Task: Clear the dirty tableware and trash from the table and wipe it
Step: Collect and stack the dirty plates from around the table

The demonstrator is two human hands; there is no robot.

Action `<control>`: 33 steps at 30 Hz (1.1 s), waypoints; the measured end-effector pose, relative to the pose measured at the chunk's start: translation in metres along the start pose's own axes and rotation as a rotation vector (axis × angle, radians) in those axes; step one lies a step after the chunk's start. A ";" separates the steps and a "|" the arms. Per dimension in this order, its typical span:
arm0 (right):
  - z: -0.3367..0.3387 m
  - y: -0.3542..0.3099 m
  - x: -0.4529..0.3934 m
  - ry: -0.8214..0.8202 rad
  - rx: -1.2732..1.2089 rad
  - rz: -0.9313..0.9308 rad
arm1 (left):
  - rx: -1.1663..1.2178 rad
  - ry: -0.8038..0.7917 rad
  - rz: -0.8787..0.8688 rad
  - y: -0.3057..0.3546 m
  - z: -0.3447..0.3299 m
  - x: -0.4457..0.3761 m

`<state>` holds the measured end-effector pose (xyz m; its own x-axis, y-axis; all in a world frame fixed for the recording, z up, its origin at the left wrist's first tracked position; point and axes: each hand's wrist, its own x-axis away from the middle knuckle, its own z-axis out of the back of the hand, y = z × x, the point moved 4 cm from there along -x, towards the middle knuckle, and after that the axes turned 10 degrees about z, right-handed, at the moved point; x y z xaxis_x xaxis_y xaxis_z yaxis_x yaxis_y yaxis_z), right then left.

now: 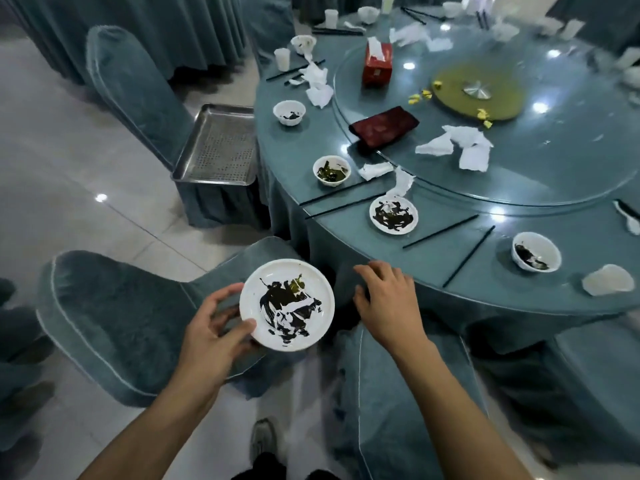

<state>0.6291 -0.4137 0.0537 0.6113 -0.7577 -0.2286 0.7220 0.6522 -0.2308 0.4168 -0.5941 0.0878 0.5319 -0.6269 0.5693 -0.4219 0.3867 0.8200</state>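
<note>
My left hand [211, 327] grips the rim of a white plate [287, 304] smeared with dark sauce, held above a chair seat below the table edge. My right hand [386, 299] hovers empty, fingers relaxed, just off the near edge of the round table [485, 285]. On the table lie another dirty plate [393, 215], dirty bowls [331, 170] [289, 112] [536, 251], black chopsticks [343, 202] [467, 256], and crumpled white napkins [457, 147] [317, 84].
A perforated steel tray [220, 147] rests on a covered chair left of the table. A red tissue box [377, 62], a dark red cloth [384, 126] and yellow scraps [420, 95] sit on the glass turntable [554, 168]. Covered chairs [114, 313] crowd the near side.
</note>
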 end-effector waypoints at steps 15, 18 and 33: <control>-0.065 0.143 -0.100 -0.222 -0.024 -0.451 | -0.081 -0.083 0.082 0.053 -0.052 -0.124; -0.088 0.187 -0.132 -0.256 -0.118 -0.592 | -0.088 -0.056 0.090 0.060 -0.070 -0.145; -0.136 0.234 -0.149 0.025 -0.531 -1.078 | -0.075 0.082 0.100 0.075 -0.064 -0.157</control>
<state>0.6626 -0.1448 -0.0946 -0.2362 -0.9227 0.3046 0.6308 -0.3840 -0.6743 0.3488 -0.4232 0.0632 0.5496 -0.5262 0.6489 -0.4214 0.4961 0.7592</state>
